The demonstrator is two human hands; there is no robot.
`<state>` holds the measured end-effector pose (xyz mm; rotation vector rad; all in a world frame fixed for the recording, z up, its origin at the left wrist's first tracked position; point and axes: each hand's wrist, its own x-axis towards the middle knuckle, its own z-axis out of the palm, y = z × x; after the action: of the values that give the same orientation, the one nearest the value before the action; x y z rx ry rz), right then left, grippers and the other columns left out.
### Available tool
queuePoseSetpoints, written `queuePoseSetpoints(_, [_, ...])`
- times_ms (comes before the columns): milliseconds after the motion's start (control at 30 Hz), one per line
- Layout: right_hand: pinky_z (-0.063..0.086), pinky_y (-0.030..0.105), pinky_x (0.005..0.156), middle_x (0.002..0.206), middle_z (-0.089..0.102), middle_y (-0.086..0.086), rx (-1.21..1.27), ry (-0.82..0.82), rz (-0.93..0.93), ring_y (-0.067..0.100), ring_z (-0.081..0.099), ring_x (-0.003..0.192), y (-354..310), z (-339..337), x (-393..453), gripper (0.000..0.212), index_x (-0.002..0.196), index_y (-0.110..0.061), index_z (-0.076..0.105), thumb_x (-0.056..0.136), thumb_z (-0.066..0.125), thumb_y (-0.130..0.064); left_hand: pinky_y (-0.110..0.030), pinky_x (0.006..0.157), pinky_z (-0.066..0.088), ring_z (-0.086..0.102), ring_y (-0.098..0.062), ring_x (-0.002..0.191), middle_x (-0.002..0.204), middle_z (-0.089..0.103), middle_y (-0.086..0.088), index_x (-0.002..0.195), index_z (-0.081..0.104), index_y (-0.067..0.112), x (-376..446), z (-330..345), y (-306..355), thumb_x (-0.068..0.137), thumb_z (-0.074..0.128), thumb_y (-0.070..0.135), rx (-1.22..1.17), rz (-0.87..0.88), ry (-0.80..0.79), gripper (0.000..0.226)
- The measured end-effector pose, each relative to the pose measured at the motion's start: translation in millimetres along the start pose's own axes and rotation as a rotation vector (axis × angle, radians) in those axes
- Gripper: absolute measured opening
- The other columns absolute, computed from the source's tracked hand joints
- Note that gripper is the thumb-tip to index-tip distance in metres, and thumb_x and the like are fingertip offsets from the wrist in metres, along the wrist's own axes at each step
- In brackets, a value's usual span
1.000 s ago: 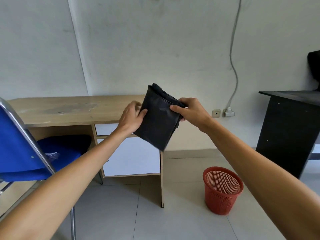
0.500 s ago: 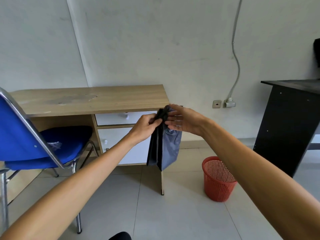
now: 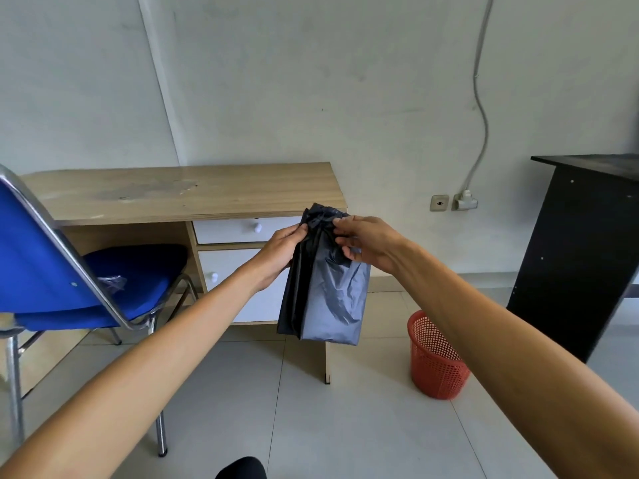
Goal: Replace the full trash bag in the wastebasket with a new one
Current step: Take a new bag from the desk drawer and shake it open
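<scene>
Head view: both arms reach forward at chest height. Left hand (image 3: 281,252) and right hand (image 3: 366,245) each pinch the gathered top of a dark bag (image 3: 326,288), which hangs folded (grey sheen on its right face) in front of the desk (image 3: 179,193). Bin (image 3: 435,357), red mesh, stands upright on the floor at 4 o'clock from the bag, well apart. Blue chair (image 3: 69,271) at 9 o'clock, black table (image 3: 581,254) at 3 o'clock.

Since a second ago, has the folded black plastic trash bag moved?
Yes. The black plastic trash bag dropped from above the wooden desk's top to hang below its edge.
</scene>
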<state>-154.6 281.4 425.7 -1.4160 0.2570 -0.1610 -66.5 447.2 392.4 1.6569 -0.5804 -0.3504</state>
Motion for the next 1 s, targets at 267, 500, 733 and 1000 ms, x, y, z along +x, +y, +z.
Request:
queuePoseSetpoints(267, [0.059, 0.037, 0.082, 0.096, 0.070, 0.017, -0.063, 0.022, -0.061, 0.027, 0.071, 0.088, 4, -25, 0, 0.009, 0.094, -0.002, 0.061, 0.091, 0.060, 0.007, -0.036, 0.105, 0.046, 0.063, -0.018, 0.117, 0.129, 0.067, -0.003, 0.131, 0.061, 0.019, 15, -30, -12, 0.107, 0.039, 0.033, -0.140, -0.088, 0.239, 0.035])
queuePoseSetpoints(500, [0.059, 0.031, 0.078, 0.088, 0.068, 0.007, -0.238, -0.036, -0.062, 0.013, 0.065, 0.081, 12, -40, -1, 0.009, 0.094, -0.002, 0.068, 0.089, 0.072, -0.008, -0.034, 0.075, 0.054, 0.069, -0.026, 0.105, 0.116, 0.072, -0.011, 0.119, 0.065, 0.015, 21, -35, -15, 0.107, 0.038, 0.025, -0.433, -0.149, 0.316, 0.032])
queuePoseSetpoints(733, [0.055, 0.035, 0.067, 0.072, 0.067, 0.006, -0.900, 0.130, -0.203, 0.018, 0.063, 0.068, 17, -45, 7, 0.025, 0.074, -0.006, 0.064, 0.085, 0.075, -0.026, -0.040, 0.095, 0.051, 0.066, -0.028, 0.111, 0.121, 0.071, -0.013, 0.114, 0.066, 0.018, 26, -33, -15, 0.107, 0.036, 0.026, -0.536, -0.146, 0.281, 0.032])
queuePoseSetpoints(1000, [0.044, 0.034, 0.076, 0.112, 0.051, 0.005, -1.117, 0.587, -0.578, 0.024, 0.053, 0.095, 13, -14, 2, 0.034, 0.113, -0.014, 0.057, 0.082, 0.060, -0.029, -0.039, 0.089, 0.054, 0.069, -0.027, 0.103, 0.118, 0.071, -0.013, 0.117, 0.065, 0.018, 25, -25, -12, 0.106, 0.038, 0.024, -0.536, -0.106, 0.205, 0.029])
